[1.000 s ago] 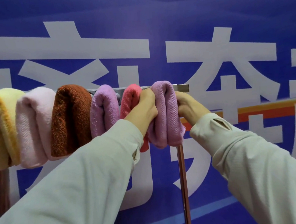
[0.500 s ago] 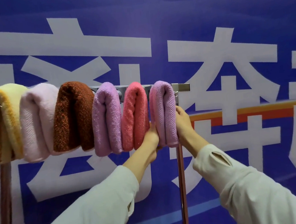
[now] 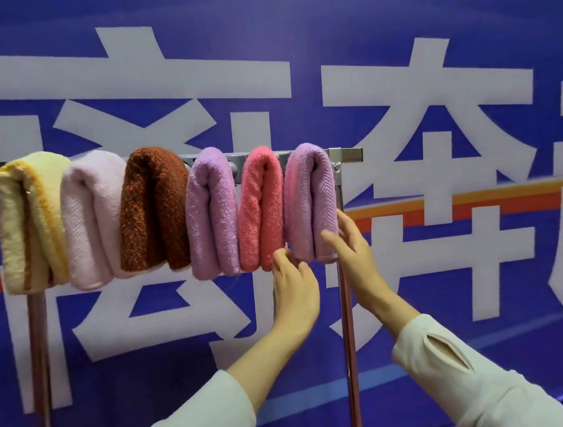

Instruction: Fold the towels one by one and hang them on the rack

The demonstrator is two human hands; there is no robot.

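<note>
A deep blue banner [image 3: 425, 10] fills the whole view behind the fingers [image 3: 331, 236]. Huge white characters [image 3: 190, 70] are printed on it above them and to both sides. An orange-and-red stripe [image 3: 411, 216] runs off to the right at about their height. Below them a paler blue band [image 3: 308, 398] slants across. The light is soft and even.

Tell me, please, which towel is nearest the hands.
The rightmost mauve towel, at the rack's end; the right hand is at its side, the left hand below it.

Towels [image 3: 156, 208] hide most of the rack [image 3: 348, 154], seemingly its left end
</note>
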